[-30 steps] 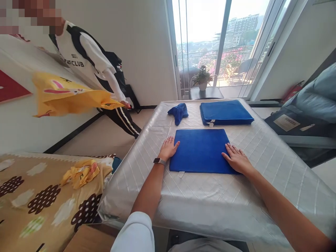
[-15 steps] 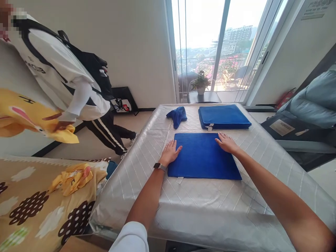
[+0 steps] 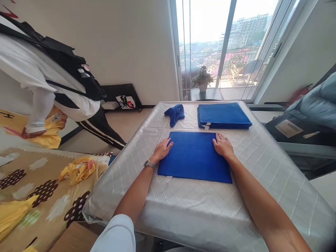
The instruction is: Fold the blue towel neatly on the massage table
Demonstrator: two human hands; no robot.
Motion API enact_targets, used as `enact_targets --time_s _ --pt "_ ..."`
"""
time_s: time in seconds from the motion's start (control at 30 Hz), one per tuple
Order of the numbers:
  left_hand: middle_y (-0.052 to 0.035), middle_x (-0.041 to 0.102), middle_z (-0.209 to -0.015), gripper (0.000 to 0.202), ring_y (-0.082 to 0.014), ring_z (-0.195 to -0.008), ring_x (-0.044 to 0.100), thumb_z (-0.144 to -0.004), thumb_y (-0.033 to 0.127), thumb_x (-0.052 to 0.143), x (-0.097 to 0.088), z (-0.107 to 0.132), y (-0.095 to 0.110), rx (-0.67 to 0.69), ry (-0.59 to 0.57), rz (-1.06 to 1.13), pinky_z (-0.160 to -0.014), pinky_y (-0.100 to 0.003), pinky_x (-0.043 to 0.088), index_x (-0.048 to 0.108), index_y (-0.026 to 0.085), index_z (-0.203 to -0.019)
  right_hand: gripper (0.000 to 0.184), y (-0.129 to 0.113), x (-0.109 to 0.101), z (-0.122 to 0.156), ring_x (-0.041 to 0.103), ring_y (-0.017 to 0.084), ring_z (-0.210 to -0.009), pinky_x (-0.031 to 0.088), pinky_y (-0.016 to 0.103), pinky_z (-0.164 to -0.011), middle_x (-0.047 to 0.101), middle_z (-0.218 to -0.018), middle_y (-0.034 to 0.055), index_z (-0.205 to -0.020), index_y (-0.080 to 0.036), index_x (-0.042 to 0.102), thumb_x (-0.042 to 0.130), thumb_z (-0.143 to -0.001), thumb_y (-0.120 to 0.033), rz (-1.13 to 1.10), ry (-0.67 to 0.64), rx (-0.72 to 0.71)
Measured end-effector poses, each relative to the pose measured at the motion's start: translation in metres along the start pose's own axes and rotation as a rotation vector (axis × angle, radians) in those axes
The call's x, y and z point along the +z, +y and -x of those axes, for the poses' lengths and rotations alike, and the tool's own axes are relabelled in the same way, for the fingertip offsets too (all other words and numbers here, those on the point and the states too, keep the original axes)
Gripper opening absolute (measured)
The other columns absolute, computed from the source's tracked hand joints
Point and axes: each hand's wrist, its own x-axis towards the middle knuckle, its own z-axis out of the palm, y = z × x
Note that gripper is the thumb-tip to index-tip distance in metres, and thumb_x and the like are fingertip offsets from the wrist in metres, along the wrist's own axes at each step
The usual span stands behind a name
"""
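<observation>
A folded blue towel [image 3: 194, 157] lies flat on a silvery quilted cover [image 3: 168, 213], a small white tag showing at its near edge. My left hand [image 3: 162, 149] rests on its left edge, fingers stretched out. On the towel's right side, near the far corner, my right hand [image 3: 223, 145] lies flat with its fingers extended. Behind it, to the right, is a neat stack of folded blue towels [image 3: 223, 114] with a white tag. A crumpled blue cloth [image 3: 175, 114] lies behind my left hand.
At the left, a person [image 3: 44, 77] with a black backpack holds a yellow cloth [image 3: 52, 129]. A brown patterned bed [image 3: 49, 206] bears more yellow cloths. A potted plant [image 3: 202, 78] stands by the glass door; dark furniture [image 3: 291, 129] is at the right.
The towel and both my hands now appear slightly further left, the hands still flat on it. The person has moved left, and my view has shifted a little.
</observation>
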Motion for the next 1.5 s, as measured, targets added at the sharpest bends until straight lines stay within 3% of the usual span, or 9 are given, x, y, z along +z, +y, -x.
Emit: enact_targets --time_s 0.17,0.4,0.5,0.6,0.73,1.0,1.1,1.37,1.5 --pt "-0.0109 0.060 -0.142 0.039 -0.0236 -0.135 0.051 -0.103 0.035 0.042 -0.004 -0.001 0.050 0.074 0.211 -0.102 -0.119 -0.040 0.033 0.062 0.017 -0.131 0.065 -0.001 0.002 0.000 0.026 0.022 -0.151 0.016 0.041 -0.124 0.029 -0.164 0.0114 -0.158 -0.004 0.030 0.020 -0.103 -0.039 -0.045 0.021 0.002" --pt "-0.0079 0.066 -0.132 0.036 -0.0208 -0.123 0.059 -0.100 0.035 0.051 0.036 -0.043 0.195 0.510 0.117 -0.014 -0.111 -0.032 0.042 0.063 0.019 -0.129 0.062 0.001 0.002 0.002 0.027 0.023 -0.151 0.019 0.042 -0.124 0.031 -0.164 0.0121 -0.157 -0.006 0.032 0.023 -0.103 -0.035 -0.029 0.043 -0.017" --pt "-0.0099 0.066 -0.132 0.036 -0.0203 -0.125 0.059 -0.101 0.034 0.048 0.065 -0.068 0.238 0.480 0.099 0.068 -0.110 -0.031 0.043 0.064 0.016 -0.129 0.059 0.006 0.004 0.005 0.028 0.022 -0.151 0.020 0.040 -0.124 0.033 -0.163 0.0119 -0.156 -0.010 0.035 0.031 -0.101 -0.031 0.005 0.054 -0.070" --pt "-0.0107 0.063 -0.138 0.039 -0.0198 -0.129 0.057 -0.104 0.033 0.039 0.088 -0.082 0.251 0.390 0.074 0.125 -0.113 -0.033 0.041 0.063 0.015 -0.130 0.063 0.010 0.007 0.005 0.029 0.021 -0.150 0.018 0.036 -0.124 0.037 -0.161 0.0147 -0.156 -0.008 0.035 0.040 -0.097 -0.027 0.022 0.065 -0.069" --pt "-0.0090 0.053 -0.151 0.047 -0.0185 -0.140 0.046 -0.107 0.037 0.030 0.100 -0.086 0.243 0.363 0.023 0.146 -0.120 -0.036 0.032 0.055 0.017 -0.141 0.064 0.011 0.011 0.003 0.028 0.020 -0.150 0.018 0.036 -0.124 0.036 -0.161 0.0155 -0.157 -0.005 0.032 0.039 -0.097 -0.027 0.018 0.076 -0.065" --pt "-0.0082 0.043 -0.159 0.064 -0.0180 -0.148 0.035 -0.107 0.050 0.012 0.090 -0.078 0.217 0.372 -0.077 -0.022 -0.125 -0.038 0.023 0.042 0.016 -0.152 0.060 0.005 0.004 0.002 0.028 0.021 -0.151 0.022 0.041 -0.123 0.031 -0.164 0.0112 -0.158 -0.010 0.033 0.021 -0.102 -0.031 -0.013 0.053 -0.041" --pt "-0.0079 0.037 -0.162 0.067 -0.0187 -0.151 0.028 -0.105 0.055 0.012 0.077 -0.076 0.184 0.328 -0.086 -0.099 -0.126 -0.039 0.020 0.039 0.018 -0.154 0.064 0.003 0.001 0.000 0.028 0.023 -0.151 0.020 0.041 -0.124 0.031 -0.164 0.0125 -0.157 -0.005 0.033 0.019 -0.103 -0.037 -0.025 0.040 -0.022" --pt "-0.0118 0.030 -0.164 0.076 -0.0227 -0.154 0.022 -0.103 0.060 0.010 0.029 -0.072 0.052 0.043 -0.062 -0.178 -0.126 -0.042 0.015 0.034 0.011 -0.156 0.066 0.000 -0.005 0.001 0.026 0.022 -0.151 0.019 0.041 -0.124 0.029 -0.165 0.0109 -0.157 -0.005 0.032 0.018 -0.103 -0.040 -0.024 0.004 0.001" --pt "-0.0114 0.026 -0.166 0.079 -0.0233 -0.154 0.020 -0.101 0.063 0.013 0.025 -0.070 0.030 -0.007 -0.048 -0.160 -0.126 -0.040 0.015 0.031 0.011 -0.158 0.065 0.001 -0.003 -0.001 0.026 0.021 -0.151 0.019 0.040 -0.124 0.028 -0.165 0.0108 -0.158 -0.006 0.031 0.018 -0.103 -0.039 0.000 -0.001 0.000"
